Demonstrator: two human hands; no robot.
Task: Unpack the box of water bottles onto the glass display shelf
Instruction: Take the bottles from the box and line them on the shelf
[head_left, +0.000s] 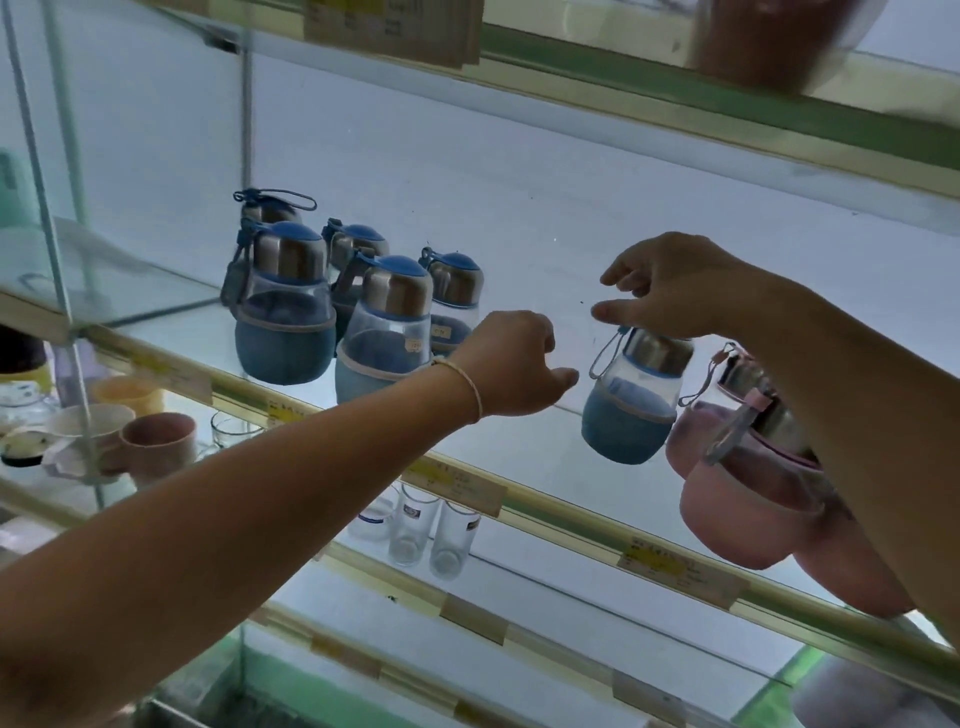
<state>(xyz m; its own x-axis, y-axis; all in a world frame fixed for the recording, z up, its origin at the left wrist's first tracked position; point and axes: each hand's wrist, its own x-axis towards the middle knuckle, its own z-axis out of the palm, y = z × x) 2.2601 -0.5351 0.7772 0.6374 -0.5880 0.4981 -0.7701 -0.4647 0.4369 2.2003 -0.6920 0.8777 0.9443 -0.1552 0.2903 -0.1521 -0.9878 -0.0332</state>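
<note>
Your right hand (675, 286) comes down from above and grips the steel cap (661, 352) of a blue bottle (626, 415), fingers curled round the top. The bottle tilts a little, its cord loop hanging on the left side. It sits over the front part of the glass shelf (519, 249), though you cannot tell whether its base touches the glass. Your left hand (511, 364) is just beside it on the left, fingers curled in with the thumb pointing at the bottle and nothing showing in its grasp. A thin bracelet (467, 387) circles that wrist. Further left on the same shelf, five more blue bottles (384, 332) stand upright in a close group. Under your right forearm, pink bottles (748, 509) crowd together at the shelf's front edge. On the shelf below stand clear drinking glasses (415, 525) and, to the left, cups (156, 441).
</note>
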